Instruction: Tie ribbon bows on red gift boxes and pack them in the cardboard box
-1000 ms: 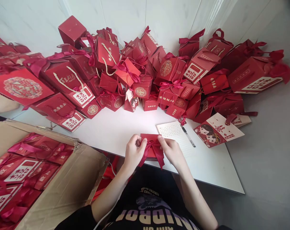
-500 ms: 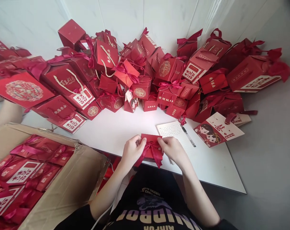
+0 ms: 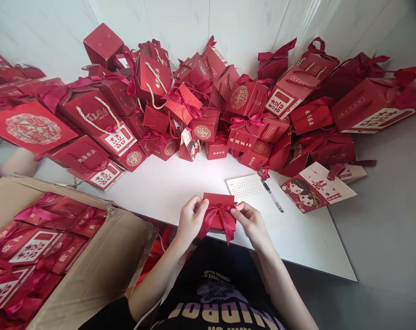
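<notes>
A small red gift box stands at the table's front edge, tied with a dark red ribbon bow whose tails hang down its front. My left hand is closed on the box's left side, thumb and fingers by its upper corner. At the right side my right hand pinches the right part of the ribbon bow between thumb and fingers. Part of the box's lower body is hidden behind the ribbon.
Several red gift boxes crowd the back of the white table. A notebook and a pen lie behind my right hand, with a printed white-and-red box farther right. A cardboard carton of red boxes stands left; another person's arm shows beyond.
My right hand has shifted from the box's upper right corner slightly down and outward, onto the ribbon. The bow's right loop looks more spread out. My left hand stays on the box.
</notes>
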{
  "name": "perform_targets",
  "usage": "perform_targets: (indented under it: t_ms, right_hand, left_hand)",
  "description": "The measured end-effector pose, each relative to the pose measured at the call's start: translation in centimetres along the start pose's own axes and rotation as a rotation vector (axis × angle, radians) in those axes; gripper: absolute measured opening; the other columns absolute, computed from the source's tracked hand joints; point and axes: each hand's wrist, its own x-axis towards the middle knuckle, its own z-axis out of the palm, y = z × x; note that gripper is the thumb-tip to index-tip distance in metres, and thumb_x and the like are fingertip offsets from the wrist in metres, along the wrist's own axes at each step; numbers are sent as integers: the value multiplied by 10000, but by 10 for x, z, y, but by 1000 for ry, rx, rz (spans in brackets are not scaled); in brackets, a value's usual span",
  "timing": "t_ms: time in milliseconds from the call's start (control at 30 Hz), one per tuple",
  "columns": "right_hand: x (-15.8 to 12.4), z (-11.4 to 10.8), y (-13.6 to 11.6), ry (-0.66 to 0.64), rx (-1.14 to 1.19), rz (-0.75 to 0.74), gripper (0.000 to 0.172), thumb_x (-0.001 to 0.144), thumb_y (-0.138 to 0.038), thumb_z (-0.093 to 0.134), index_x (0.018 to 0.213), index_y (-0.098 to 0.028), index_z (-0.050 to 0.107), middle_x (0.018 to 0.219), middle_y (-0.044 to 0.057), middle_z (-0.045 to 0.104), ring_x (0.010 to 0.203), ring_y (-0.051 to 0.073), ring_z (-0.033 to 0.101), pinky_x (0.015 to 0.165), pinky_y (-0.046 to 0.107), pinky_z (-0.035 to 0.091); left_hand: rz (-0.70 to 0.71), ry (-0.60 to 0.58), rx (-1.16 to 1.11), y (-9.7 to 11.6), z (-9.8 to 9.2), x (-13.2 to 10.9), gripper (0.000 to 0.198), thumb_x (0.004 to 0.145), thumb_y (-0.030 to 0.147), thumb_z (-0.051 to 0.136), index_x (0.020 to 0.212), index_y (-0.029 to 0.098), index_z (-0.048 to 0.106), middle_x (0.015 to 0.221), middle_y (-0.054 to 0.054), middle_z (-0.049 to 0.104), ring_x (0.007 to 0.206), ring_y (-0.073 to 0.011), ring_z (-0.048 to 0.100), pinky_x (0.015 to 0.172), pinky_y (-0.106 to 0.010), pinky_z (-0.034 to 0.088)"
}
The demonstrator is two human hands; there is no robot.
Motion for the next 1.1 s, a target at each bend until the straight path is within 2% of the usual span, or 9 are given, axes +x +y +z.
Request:
perform_targets:
  t_ms: [133, 233, 567, 667, 800, 1000, 1100]
  right_hand:
    - [2, -1, 6, -59, 241, 67, 294, 684, -414, 699, 650, -202, 498, 634, -29, 510, 553, 110, 439, 565, 253, 363]
    - [3, -1, 7, -58, 333, 97, 293, 671, -378, 715, 620, -198, 490, 611, -35, 498, 537, 103, 418, 545, 243, 333]
    - [7, 5, 6, 26, 359, 141, 293, 619, -365, 677, 551, -193, 449, 535, -31, 450, 480, 95, 362, 484, 246, 294]
    - [7, 3, 2, 1, 271, 109, 296, 668, -366, 634, 551, -199, 419, 523, -38, 433, 476, 95, 365, 477, 243, 304]
    - [4, 1, -6, -2, 43, 36, 315, 769, -409, 560, 574, -203, 422, 529, -42, 443, 489, 100, 396, 500, 242, 345]
    - [5, -3, -4, 27, -125, -9, 354, 757, -509, 570, 615, -209, 447, 565, -42, 479, 506, 109, 448, 500, 240, 379]
    - [4, -9, 0, -11, -155, -43, 336, 770, -519, 569, 669, -209, 488, 587, -31, 515, 530, 122, 480, 541, 256, 411]
  left_hand:
    - [15, 15, 14, -4, 2, 0, 365, 847, 414, 445, 588, 203, 297, 544, 57, 255, 496, -94, 287, 483, -224, 280]
    - [18, 19, 27, -5, 4, 0, 349, 860, 414, 419, 606, 207, 300, 548, 57, 266, 499, -98, 290, 488, -226, 285]
    - [-7, 80, -22, -10, 8, -5, 340, 871, 425, 401, 626, 209, 311, 556, 57, 269, 498, -97, 289, 485, -222, 295]
    - [-43, 77, -59, -8, 8, -5, 363, 864, 440, 422, 613, 208, 300, 555, 59, 244, 491, -95, 271, 475, -220, 287]
    - [-63, 30, -95, -4, 6, -6, 380, 859, 465, 432, 608, 204, 318, 547, 57, 275, 482, -91, 285, 467, -216, 298]
    - [-94, -14, -141, -9, 3, -4, 341, 851, 437, 449, 621, 201, 360, 530, 59, 316, 456, -84, 314, 441, -209, 304]
    - [-113, -61, -127, -13, -2, -3, 325, 846, 430, 461, 630, 201, 381, 521, 65, 312, 440, -82, 311, 434, -207, 307]
